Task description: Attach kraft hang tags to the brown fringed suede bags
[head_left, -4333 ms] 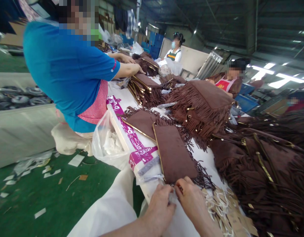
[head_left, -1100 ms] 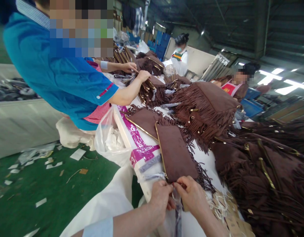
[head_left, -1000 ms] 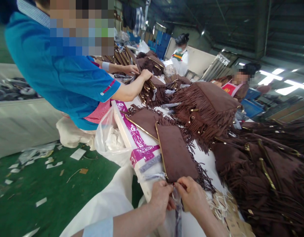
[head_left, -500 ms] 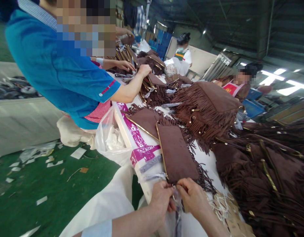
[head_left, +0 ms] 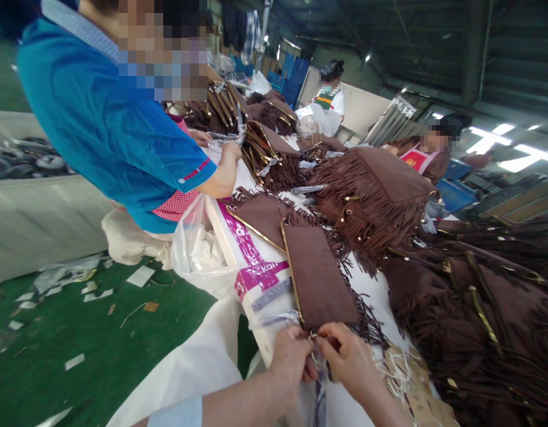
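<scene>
Pinching with left hand (head_left: 294, 359) and right hand (head_left: 349, 360), fingertips closed together, the near corner of the flat brown pouch (head_left: 316, 279) lying at the near edge of the white-covered table (head_left: 370, 286), beside heaps of fringed bags (head_left: 372, 196), with a co-worker (head_left: 109, 130) at the left edge, above the green floor (head_left: 100, 356).

Lower left: green floor (head_left: 100, 362) open, paper scraps (head_left: 140, 276) only. Right half: heaped fringed bags (head_left: 470, 296) cover the table (head_left: 374, 290). Bottom centre: pouch (head_left: 318, 279) fills the near edge. Upper left: person (head_left: 109, 130) leans across.
</scene>
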Motion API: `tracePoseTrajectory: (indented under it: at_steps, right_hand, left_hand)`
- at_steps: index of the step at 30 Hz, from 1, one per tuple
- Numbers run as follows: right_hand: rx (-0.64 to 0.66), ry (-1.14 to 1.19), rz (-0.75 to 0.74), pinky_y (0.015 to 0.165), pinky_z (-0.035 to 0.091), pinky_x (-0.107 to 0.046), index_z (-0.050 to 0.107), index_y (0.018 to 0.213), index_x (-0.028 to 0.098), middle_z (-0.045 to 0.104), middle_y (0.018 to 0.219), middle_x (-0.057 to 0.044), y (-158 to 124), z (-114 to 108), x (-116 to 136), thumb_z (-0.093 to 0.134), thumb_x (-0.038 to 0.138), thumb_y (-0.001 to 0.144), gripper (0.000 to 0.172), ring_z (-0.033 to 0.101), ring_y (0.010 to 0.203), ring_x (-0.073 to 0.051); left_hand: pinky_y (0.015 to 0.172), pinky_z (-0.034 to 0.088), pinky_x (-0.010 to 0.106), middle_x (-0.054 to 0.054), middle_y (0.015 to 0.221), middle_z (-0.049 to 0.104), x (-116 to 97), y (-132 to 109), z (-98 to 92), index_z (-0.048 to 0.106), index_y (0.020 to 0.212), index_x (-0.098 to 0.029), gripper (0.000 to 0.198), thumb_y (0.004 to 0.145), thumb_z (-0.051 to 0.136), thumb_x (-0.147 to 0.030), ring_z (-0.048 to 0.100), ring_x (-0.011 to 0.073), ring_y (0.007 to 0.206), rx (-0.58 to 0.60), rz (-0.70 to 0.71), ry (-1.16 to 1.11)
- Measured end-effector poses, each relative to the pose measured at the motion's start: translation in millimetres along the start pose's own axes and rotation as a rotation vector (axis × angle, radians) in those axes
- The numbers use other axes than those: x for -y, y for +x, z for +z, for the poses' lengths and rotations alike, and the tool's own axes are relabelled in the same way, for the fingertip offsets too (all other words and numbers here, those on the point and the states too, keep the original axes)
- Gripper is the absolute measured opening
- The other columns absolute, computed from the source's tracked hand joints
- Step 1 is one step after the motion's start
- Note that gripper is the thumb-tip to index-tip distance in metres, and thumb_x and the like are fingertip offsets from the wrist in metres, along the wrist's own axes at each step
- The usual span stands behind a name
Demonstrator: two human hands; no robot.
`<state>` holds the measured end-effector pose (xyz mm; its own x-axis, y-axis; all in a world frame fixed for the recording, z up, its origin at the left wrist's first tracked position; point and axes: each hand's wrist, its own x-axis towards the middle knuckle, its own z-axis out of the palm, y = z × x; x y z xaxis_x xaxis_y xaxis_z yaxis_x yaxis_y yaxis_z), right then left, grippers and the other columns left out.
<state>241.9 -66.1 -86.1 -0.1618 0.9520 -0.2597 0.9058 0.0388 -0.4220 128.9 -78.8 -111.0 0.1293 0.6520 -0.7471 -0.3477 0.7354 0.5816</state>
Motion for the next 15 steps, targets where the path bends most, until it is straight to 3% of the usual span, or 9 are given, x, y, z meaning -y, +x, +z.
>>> tracePoseTrajectory:
  at_steps: [15]
  right_hand:
    - [-0.043,-0.148,0.008,0.057,0.032,-0.024,0.059,0.066,0.019,0.057,0.066,-0.001,7.5,-0.1,6.6,0.044,0.019,0.075,0.018,0.054,0.061,-0.014]
  left_hand:
    - [0.029,0.021,0.016,-0.005,0.028,0.042,0.8,0.1,-0.8,0.059,0.085,-0.01,0.019,0.072,0.045,-0.009,0.039,0.0093,0.026,0.007,-0.003,0.0]
